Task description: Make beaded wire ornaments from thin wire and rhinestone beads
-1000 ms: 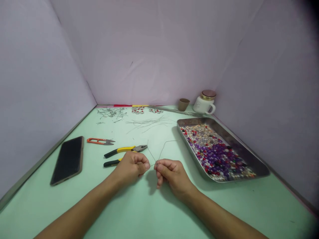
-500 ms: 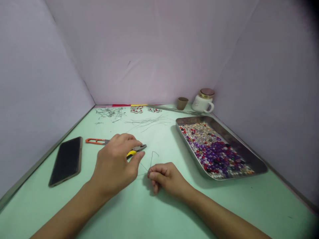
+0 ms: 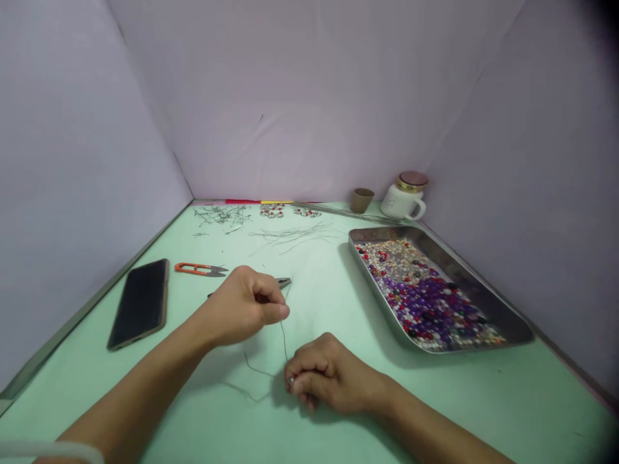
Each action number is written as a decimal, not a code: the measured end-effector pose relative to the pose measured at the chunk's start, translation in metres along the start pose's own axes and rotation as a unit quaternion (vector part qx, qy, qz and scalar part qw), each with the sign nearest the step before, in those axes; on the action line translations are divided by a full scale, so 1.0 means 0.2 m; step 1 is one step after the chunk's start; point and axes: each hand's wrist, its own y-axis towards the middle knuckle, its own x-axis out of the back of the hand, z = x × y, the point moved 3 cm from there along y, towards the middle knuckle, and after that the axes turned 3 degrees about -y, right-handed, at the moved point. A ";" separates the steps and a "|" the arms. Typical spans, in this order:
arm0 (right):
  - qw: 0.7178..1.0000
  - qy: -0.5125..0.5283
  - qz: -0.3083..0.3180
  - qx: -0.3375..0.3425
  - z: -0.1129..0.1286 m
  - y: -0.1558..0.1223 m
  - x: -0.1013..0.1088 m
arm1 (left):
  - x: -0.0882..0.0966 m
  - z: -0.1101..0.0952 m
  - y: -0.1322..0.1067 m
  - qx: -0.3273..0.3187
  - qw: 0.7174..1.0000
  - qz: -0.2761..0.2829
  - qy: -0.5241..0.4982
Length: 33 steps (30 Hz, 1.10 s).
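Note:
A thin bent wire (image 3: 284, 338) runs between my two hands. My left hand (image 3: 258, 303) pinches its upper stretch between thumb and fingertips, and a short end pokes up above the pinch. Lower and to the right, my right hand (image 3: 326, 374) is closed on the wire's other part, with a small shiny bit, perhaps a bead, at the fingertips. Another wire end (image 3: 256, 368) sticks out leftward from the right hand over the green table. Behind my left hand lie pliers (image 3: 284, 281), mostly hidden, with only the jaw tip and a handle end showing.
At right stands a metal tray (image 3: 377, 299) of mixed beads. Orange thread snips (image 3: 200, 269) and a phone (image 3: 140, 303) lie at left. Cut wires (image 3: 294, 235), beaded pieces (image 3: 272, 211), a brown cup (image 3: 362, 200) and a lidded white mug (image 3: 403, 201) are along the back.
My left hand has gone from spread thumb and fingers to a pinch on the wire. My right hand has come slightly lower, still holding the wire. The view has shifted a little.

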 end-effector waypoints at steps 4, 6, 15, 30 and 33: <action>0.997 0.060 -0.039 0.010 0.02 -0.01 0.00 | -0.03 0.16 0.07 0.076 0.995 -0.024 -0.060; 0.993 0.088 -0.075 0.005 0.02 -0.01 0.01 | -0.04 0.22 0.09 0.089 0.994 -0.043 -0.042; 0.971 0.082 -0.224 -0.014 -0.04 0.04 0.11 | 0.01 0.19 0.07 0.106 0.968 -0.133 0.182; 0.948 0.241 -0.208 -0.029 -0.06 0.05 0.10 | -0.13 0.08 0.00 0.076 0.996 0.002 -0.035; 0.946 0.239 -0.216 -0.031 -0.06 0.05 0.10 | -0.14 0.08 0.00 0.065 0.998 0.008 -0.016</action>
